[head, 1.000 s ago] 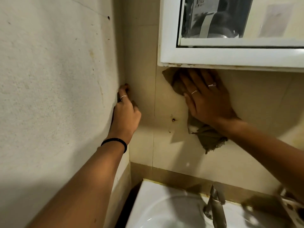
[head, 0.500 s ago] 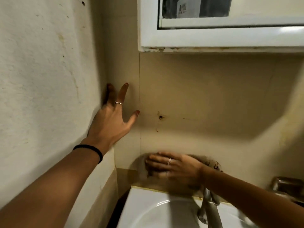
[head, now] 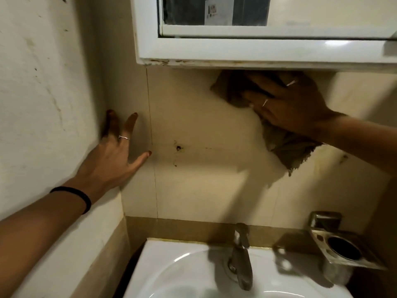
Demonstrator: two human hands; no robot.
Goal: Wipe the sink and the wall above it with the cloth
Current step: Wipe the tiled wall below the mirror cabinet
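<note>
- My right hand (head: 287,106) presses a crumpled grey-brown cloth (head: 285,147) flat against the beige tiled wall (head: 204,125), frayed corner hanging.
- My left hand (head: 116,151) splayed, empty, on the wall.

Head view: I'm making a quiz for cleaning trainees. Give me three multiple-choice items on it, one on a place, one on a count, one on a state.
1. Where is the cloth?
A. In the sink
B. On the wall just under the cabinet
C. Draped over the tap

2. How many rings show on the right hand?
A. None
B. Two
C. Five

3. What is the left hand doing?
A. Resting open by the wall corner
B. Gripping the tap
C. Holding a bottle

Answers: 1 B, the right hand presses the cloth to the wall below the cabinet, well above the sink. 2 B, two thin bands show on its fingers. 3 A, its fingers are spread and empty, far from the tap.
</note>
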